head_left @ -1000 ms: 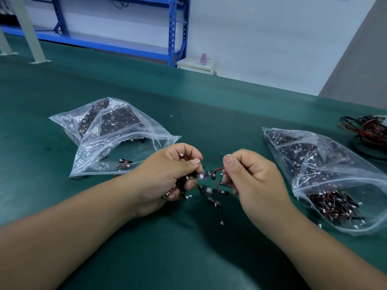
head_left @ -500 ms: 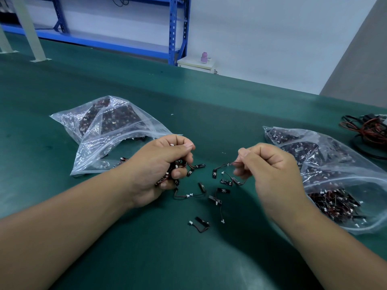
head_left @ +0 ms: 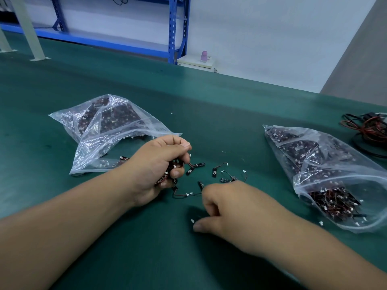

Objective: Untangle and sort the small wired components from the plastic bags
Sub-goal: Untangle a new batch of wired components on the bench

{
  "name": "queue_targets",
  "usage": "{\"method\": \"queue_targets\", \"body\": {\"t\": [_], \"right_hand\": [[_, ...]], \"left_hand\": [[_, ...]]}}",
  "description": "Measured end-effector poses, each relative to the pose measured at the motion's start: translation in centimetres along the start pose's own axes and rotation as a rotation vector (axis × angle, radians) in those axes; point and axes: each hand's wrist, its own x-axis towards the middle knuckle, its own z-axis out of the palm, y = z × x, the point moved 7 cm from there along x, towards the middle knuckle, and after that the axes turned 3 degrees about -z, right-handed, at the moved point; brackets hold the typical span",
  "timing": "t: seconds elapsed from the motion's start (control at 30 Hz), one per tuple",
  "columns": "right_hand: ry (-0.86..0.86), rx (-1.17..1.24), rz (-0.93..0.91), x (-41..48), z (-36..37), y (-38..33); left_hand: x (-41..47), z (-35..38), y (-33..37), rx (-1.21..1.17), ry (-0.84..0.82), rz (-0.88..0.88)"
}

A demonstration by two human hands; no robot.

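- Work surface: dark green table mat (head_left: 230, 105).
- Left hand (head_left: 161, 166): fingers are clenched round a bunch of small black components with red-black wires and white plugs (head_left: 170, 174), held low over the mat.
- Right hand (head_left: 230, 208): palm down, close over the mat, fingers curled under and thumb out. It is motion-blurred, so I cannot tell whether it pinches anything. One small white plug (head_left: 192, 220) lies just beside the thumb.
- Loose wired components (head_left: 214, 172): scattered on the mat between the two hands, with some wires overlapping.
- Left clear plastic zip bag (head_left: 109, 132): lies on the mat beyond the left hand, with dark components inside.
- Right clear plastic zip bag (head_left: 324, 170): lies to the right of the right hand, mouth open toward the near edge, packed with components.
- Coil of red and black cable (head_left: 368, 130): at the far right edge of the mat.
- Blue metal shelving (head_left: 173, 28): stands behind the table.
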Motion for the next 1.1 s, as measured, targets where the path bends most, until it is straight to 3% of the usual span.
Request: {"method": "queue_targets", "body": {"t": [0.13, 0.23, 0.33, 0.43, 0.57, 0.8, 0.87, 0.97, 1.1], "right_hand": [[0.107, -0.095, 0.08, 0.0, -0.7, 0.4], [0.197, 0.027, 0.187, 0.4, -1.6, 2.2], [0.421, 0.391, 0.2, 0.6, -3.3, 3.8], [0.562, 0.927, 0.202, 0.5, -4.0, 4.5], [0.53, 1.271, 0.209, 0.4, -3.3, 3.3], [0.369, 1.528, 0.226, 0.4, -2.6, 2.2], [0.396, 1.511, 0.23, 0.6, -2.8, 3.2], [0.531, 1.189, 0.267, 0.7, -3.4, 5.9], [0.653, 0.836, 0.271, 1.0, -2.9, 8.3]], "left_hand": [[0.0, 0.1, -0.1, 0.025, -0.006, -0.004], [-0.2, 0.4, -0.1, 0.075, -0.033, 0.01], [-0.6, 1.1, 0.0, 0.124, -0.082, 0.024], [-1.5, 2.4, -0.1, 0.176, -0.197, 0.039], [-2.9, 4.3, 0.0, 0.305, -0.33, 0.103], [-3.1, 4.5, 0.7, 0.407, -0.305, 0.181], [-2.9, 4.0, 0.9, 0.412, -0.288, 0.183], [-2.6, 3.1, 1.5, 0.499, -0.259, 0.182], [-3.8, 4.1, 1.4, 1.179, -0.333, 0.368]]}}
